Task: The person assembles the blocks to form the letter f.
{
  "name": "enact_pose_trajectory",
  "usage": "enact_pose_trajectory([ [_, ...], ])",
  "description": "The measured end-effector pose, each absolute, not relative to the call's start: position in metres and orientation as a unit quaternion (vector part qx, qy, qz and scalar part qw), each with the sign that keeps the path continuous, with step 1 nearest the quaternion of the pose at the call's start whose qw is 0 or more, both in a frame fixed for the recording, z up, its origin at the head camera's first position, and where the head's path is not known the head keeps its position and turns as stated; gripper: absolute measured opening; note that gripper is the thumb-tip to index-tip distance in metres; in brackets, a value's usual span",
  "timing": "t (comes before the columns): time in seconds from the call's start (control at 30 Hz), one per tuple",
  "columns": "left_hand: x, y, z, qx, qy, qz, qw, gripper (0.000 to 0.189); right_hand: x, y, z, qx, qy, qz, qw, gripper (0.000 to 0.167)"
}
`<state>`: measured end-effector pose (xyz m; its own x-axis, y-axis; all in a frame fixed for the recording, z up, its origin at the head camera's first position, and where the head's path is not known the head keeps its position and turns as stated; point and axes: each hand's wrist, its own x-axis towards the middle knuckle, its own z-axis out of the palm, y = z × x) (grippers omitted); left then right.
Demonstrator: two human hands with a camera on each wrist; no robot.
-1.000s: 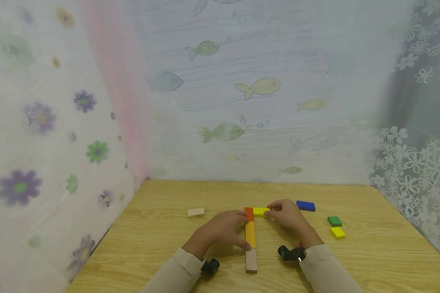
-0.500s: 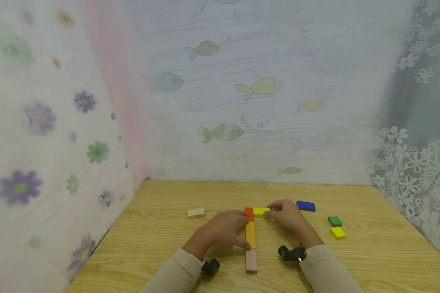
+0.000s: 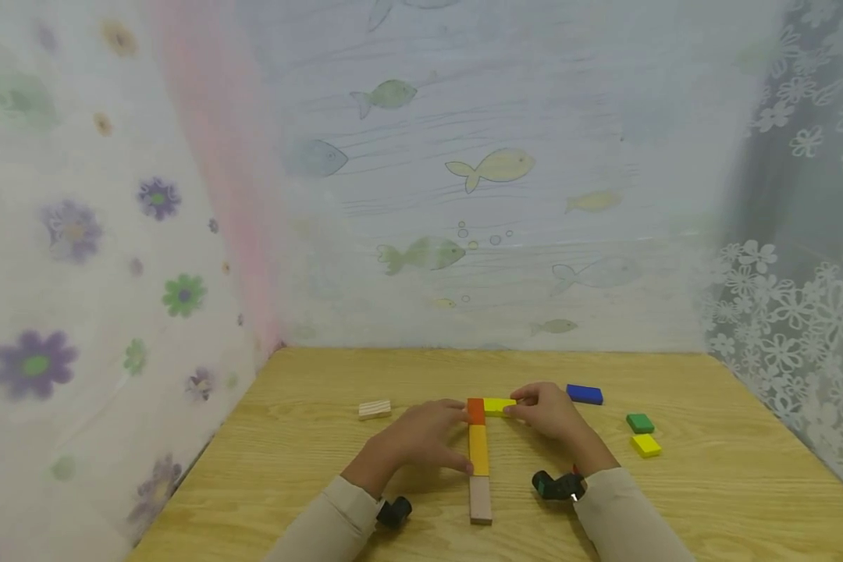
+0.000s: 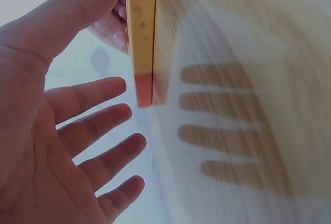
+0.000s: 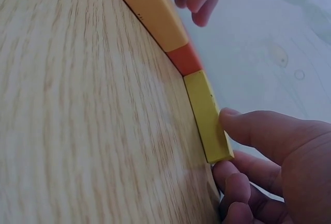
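A column of flat blocks lies on the table: a red block (image 3: pixel 476 410) at the far end, an orange block (image 3: pixel 478 449) in the middle, a pale brown block (image 3: pixel 480 499) nearest me. From the red one a yellow block (image 3: pixel 497 407) extends rightward, forming a corner. My right hand (image 3: pixel 549 411) pinches the yellow block's right end, thumb (image 5: pixel 243 123) on its near edge and fingers curled at its end. Along the column's left side is my left hand (image 3: pixel 421 441), its fingers spread and relaxed; the left wrist view shows these fingers apart from the blocks.
A striped wooden block (image 3: pixel 375 410) lies to the left. On the right are a blue block (image 3: pixel 585 394), a small green block (image 3: pixel 640 423) and a small yellow square block (image 3: pixel 646 446). A fish-printed sheet (image 3: pixel 492 257) hangs behind the table (image 3: pixel 309 499).
My left hand has eased slightly left, its thumb and fingertips drawing back from the column. My right hand stays at the yellow block. The head view has shifted a little.
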<state>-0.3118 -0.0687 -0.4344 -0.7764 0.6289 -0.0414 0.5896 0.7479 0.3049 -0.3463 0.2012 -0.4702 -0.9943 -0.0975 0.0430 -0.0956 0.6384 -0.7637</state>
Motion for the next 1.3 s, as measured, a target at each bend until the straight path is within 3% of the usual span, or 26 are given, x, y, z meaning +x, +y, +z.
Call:
enact_pose_trajectory([
  [0.93, -0.322, -0.177, -0.425, 0.216, 0.962, 0.166, -0.03, 0.07, -0.343, 0.203, -0.467, -0.059, 0.908, -0.415, 0.002, 0.037],
  [1.3, -0.335, -0.206, -0.436, 0.164, 0.957, 0.237, -0.02, 0.066, -0.341, 0.203, -0.469, -0.066, 0.904, -0.423, 0.002, 0.037],
])
